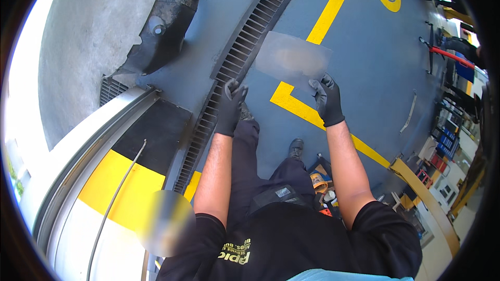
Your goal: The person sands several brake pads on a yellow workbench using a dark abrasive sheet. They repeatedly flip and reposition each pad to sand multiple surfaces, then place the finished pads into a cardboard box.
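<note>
Both my hands wear dark grey and black work gloves. My right hand [326, 97] is closed at the lower right corner of a thin, see-through greyish sheet [268, 57], pinching it between thumb and fingers. The sheet is held out in front of me above the floor, and its middle is blurred. My left hand [232, 103] is raised over the floor drain, apart from the sheet. Its fingers are loosely bent with a gap between them, and nothing shows in them.
A slotted drain [242, 47] runs along the blue floor beside yellow lines [333, 8]. At upper left is a dark curved part [174, 26]. A thin rod or cable [117, 190] crosses the yellow-and-black surface. Near my feet sits a tool bag [320, 179]; shop equipment [448, 140] lines the right.
</note>
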